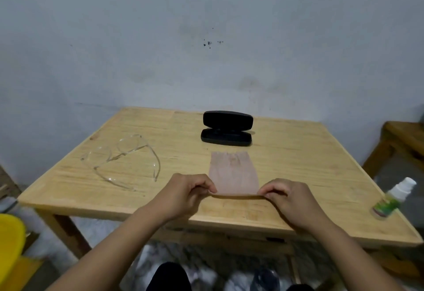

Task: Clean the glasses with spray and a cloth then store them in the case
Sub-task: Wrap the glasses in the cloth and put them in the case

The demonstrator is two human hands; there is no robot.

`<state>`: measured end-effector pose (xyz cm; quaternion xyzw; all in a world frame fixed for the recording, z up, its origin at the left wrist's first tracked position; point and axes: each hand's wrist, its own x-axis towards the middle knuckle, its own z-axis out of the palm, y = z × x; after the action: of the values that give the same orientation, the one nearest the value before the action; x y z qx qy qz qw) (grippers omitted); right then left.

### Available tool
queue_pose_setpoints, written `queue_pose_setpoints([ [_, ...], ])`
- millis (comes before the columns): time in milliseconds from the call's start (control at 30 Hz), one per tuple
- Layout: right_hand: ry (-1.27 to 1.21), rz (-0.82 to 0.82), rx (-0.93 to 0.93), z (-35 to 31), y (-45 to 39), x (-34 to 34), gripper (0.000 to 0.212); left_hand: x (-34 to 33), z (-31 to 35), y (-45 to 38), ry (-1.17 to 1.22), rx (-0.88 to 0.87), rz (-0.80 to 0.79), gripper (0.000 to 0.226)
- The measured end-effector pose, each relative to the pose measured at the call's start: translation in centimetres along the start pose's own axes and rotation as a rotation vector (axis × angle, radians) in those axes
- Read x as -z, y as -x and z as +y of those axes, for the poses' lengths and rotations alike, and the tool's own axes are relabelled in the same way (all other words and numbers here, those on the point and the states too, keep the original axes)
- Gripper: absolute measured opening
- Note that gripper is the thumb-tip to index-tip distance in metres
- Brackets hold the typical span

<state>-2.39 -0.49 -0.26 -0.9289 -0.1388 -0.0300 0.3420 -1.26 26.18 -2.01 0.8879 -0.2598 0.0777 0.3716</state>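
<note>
A pale pink cloth point(232, 172) lies spread on the wooden table point(298, 153). My left hand point(185, 195) pinches its near left corner and my right hand point(291, 199) pinches its near right corner, lifting the near edge slightly. Clear glasses point(124, 159) rest on the table to the left with their arms unfolded. A black glasses case point(227, 128) stands open behind the cloth, its inside dark. A small spray bottle point(393, 196) with a white cap and green label stands at the table's right edge.
A grey wall rises right behind the table. Something yellow point(10, 242) sits at the lower left below the table. Another wooden piece of furniture point(399, 143) stands at the far right. Dark legs and a patterned floor show under the table's front edge.
</note>
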Motion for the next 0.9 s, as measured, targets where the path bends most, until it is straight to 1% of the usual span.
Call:
queue_pose_setpoints([
  [67, 0.033, -0.036, 0.033, 0.1, 0.6, -0.1, 0.031, 0.1, -0.1, 0.6, -0.005, -0.032, -0.046, 0.015],
  [133, 0.005, -0.073, 0.055, -0.1, 1.1, 0.1, 0.020, 0.6, 0.3, 1.0, 0.024, 0.000, -0.087, 0.018],
  [167, -0.038, -0.068, 0.059, -0.3, 1.3, 0.2, 0.019, 1.0, 0.5, 1.1, 0.046, 0.025, -0.086, 0.019],
  [233, -0.073, 0.028, 0.044, -0.4, 0.8, 0.4, 0.021, 1.5, 0.8, 0.8, 0.057, 0.058, -0.028, 0.022],
  [300, -0.009, 0.145, 0.000, -0.4, -0.4, 0.3, 0.025, 1.5, 0.7, -0.5, 0.001, 0.101, 0.025, 0.026],
  [333, 0.027, 0.164, -0.023, -0.4, -1.3, 0.2, 0.027, 1.2, 0.6, -1.4, -0.053, 0.127, 0.029, 0.026],
  [433, 0.119, 0.113, -0.044, -0.6, -4.0, -0.6, 0.034, -0.2, 0.6, -4.0, -0.219, 0.156, 0.024, 0.029],
  [533, 0.190, 0.031, -0.027, -0.5, -6.2, -1.5, 0.038, -1.2, 0.3, -5.7, -0.264, 0.150, 0.005, 0.032],
  [633, 0.237, -0.038, -0.021, -0.1, -7.0, -1.7, 0.038, -1.5, -0.3, -6.7, -0.329, 0.204, -0.056, 0.033],
  [700, 0.253, -0.041, -0.023, 0.4, -7.1, -1.4, 0.037, -1.3, -0.9, -7.0, -0.360, 0.227, -0.080, 0.033],
  [800, 0.277, -0.005, -0.049, 1.1, -7.1, -0.9, 0.037, -0.9, -1.6, -7.1, -0.334, 0.245, -0.094, 0.031],
  [900, 0.236, 0.029, -0.062, 1.3, -6.9, -0.9, 0.038, -0.6, -1.3, -6.9, -0.311, 0.244, -0.072, 0.032],
])
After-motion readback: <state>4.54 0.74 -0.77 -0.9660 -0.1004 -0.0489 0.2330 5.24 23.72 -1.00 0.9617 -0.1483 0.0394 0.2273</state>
